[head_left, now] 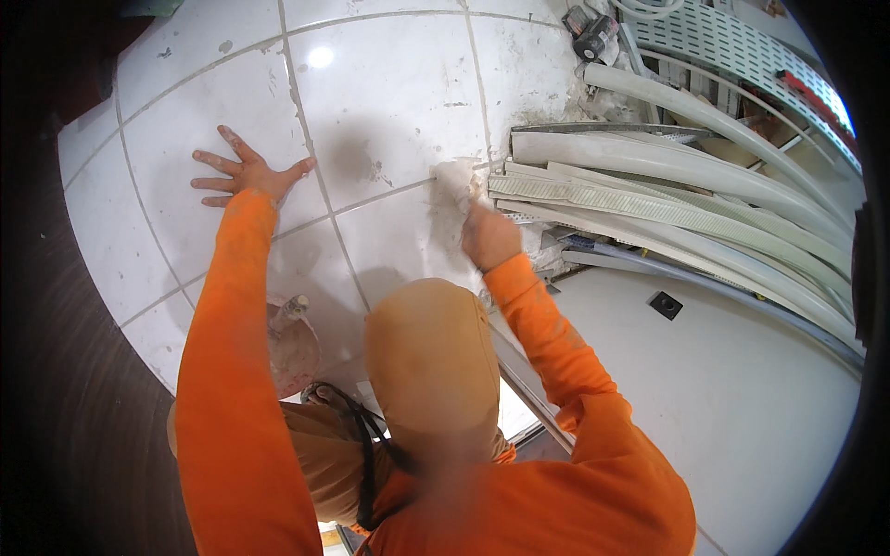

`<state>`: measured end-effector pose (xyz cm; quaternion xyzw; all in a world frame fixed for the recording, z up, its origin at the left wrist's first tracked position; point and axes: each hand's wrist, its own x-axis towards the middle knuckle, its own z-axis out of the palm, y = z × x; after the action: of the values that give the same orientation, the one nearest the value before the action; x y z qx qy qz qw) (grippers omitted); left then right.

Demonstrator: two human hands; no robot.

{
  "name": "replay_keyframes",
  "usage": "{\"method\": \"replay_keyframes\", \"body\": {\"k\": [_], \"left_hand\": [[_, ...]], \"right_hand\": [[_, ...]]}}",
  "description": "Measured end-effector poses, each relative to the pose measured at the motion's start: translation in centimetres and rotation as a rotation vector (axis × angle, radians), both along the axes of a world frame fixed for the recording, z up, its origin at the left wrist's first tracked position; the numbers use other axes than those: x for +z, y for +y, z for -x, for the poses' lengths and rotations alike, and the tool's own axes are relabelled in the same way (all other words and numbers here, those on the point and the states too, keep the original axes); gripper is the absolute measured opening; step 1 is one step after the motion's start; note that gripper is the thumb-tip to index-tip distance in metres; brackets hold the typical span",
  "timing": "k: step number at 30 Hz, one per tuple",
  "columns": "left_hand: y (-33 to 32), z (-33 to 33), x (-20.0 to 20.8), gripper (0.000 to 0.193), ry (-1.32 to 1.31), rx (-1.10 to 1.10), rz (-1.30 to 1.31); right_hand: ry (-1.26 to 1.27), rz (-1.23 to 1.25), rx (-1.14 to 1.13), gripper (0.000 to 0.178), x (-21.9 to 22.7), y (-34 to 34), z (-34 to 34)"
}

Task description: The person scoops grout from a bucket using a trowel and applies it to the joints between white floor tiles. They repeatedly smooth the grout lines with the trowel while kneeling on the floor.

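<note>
My left hand (243, 172) lies spread on the white tiled surface (380, 83), its fingers apart and nothing under them that shows. My right hand (490, 238) is closed near the broken, dusty edge of the tiles, close to the ends of the long pale strips (649, 199). At its fingertips shows a pale, flat, blurred patch (456, 174); whether this is a tool blade or plaster on the tile I cannot tell. What the fingers hold is hidden. Both arms wear orange sleeves. Between them, a tan cap (431, 343) covers part of the surface.
A dusty pinkish container (294, 347) with a stub sticking up stands beside my left forearm. Pale pipes and trunking are stacked at the right. A dark battery tool (591, 35) and a perforated metal tray (709, 42) lie beyond. A small black square (666, 305) rests on a white panel (705, 398).
</note>
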<state>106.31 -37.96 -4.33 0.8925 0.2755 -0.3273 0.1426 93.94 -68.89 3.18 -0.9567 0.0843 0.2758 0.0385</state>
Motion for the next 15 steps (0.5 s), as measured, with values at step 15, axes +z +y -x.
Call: {"method": "replay_keyframes", "body": {"k": [15], "left_hand": [[0.0,0.2,-1.3,0.157,-0.047,-0.013,-0.041]], "right_hand": [[-0.029,-0.179,0.159,0.057,-2.0,7.2,-0.1]]}}
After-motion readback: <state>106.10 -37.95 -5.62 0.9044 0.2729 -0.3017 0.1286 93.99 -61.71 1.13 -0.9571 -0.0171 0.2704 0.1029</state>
